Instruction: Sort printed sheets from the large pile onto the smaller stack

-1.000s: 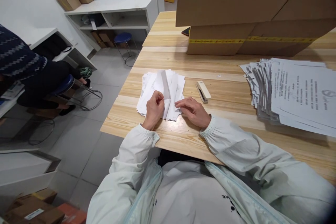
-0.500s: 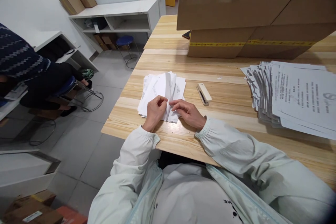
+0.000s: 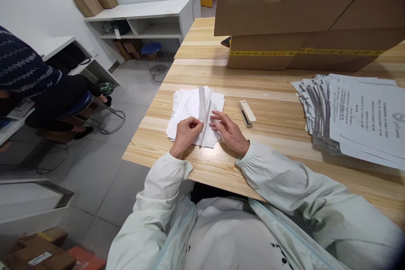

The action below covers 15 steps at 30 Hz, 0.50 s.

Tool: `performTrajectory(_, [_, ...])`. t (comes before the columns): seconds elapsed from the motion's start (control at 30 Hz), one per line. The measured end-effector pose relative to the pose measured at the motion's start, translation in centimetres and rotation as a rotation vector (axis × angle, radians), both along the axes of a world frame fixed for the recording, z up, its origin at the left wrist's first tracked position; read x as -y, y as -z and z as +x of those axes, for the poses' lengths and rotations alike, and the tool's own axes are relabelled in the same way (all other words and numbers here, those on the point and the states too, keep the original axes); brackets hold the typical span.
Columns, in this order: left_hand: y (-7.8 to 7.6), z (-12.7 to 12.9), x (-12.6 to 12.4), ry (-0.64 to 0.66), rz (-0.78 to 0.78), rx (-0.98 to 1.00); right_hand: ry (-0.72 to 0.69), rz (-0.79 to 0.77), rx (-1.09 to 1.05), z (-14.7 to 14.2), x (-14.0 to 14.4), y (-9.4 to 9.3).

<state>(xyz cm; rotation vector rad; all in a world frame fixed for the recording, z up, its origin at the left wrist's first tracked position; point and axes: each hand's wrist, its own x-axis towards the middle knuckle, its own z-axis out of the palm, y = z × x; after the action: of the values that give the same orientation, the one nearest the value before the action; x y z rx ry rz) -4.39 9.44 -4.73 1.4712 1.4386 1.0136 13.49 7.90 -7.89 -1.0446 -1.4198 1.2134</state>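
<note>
A pile of printed paper sheets (image 3: 182, 114) lies on the wooden table near its front left corner. Over its lower left part, my left hand (image 3: 187, 133) pinches a raised paper sheet (image 3: 201, 103), thumb and forefinger closed on its edge. My right hand (image 3: 230, 133) is at the pile's right side, fingers apart and slightly bent, holding nothing; I cannot tell whether its fingertips touch the paper. To the right of the pile lies a cream stapler (image 3: 247, 113).
Large cardboard boxes (image 3: 262, 50) stand at the back of the table (image 3: 278, 143). A tall stack of printed papers (image 3: 363, 118) is on the right. Beside a blue stool (image 3: 152, 48), white shelving (image 3: 158, 8) stands behind. A person (image 3: 28, 67) sits at the left.
My right hand has drawn back from the raised sheet and its fingers have spread. My left hand keeps its pinch in nearly the same place.
</note>
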Motion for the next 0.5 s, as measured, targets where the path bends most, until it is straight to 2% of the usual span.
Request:
performTrajectory(0.13, [0.6, -0.4, -0.3, 0.020, 0.015, 0.034, 0.035, -0.008, 0.048, -0.1, -0.8, -0.2])
performTrajectory(0.27, [1.1, -0.6, -0.6, -0.038, 0.034, 0.037, 0.079, -0.120, 0.031, -0.4, -2.0, -1.0])
performTrajectory(0.33, [1.2, -0.3, -0.4, -0.055, 0.093, -0.010, 0.096, -0.168, 0.032, -0.7, -2.5, -1.7])
performTrajectory(0.4, [1.2, 0.2, 0.0, -0.001, 0.195, -0.108, 0.096, -0.209, 0.056, -1.0, -3.0, -2.3])
performTrajectory(0.5, [0.8, 1.1, 1.1, 0.161, 0.300, -0.262, 0.120, -0.219, 0.105, -1.6, -3.6, -2.5])
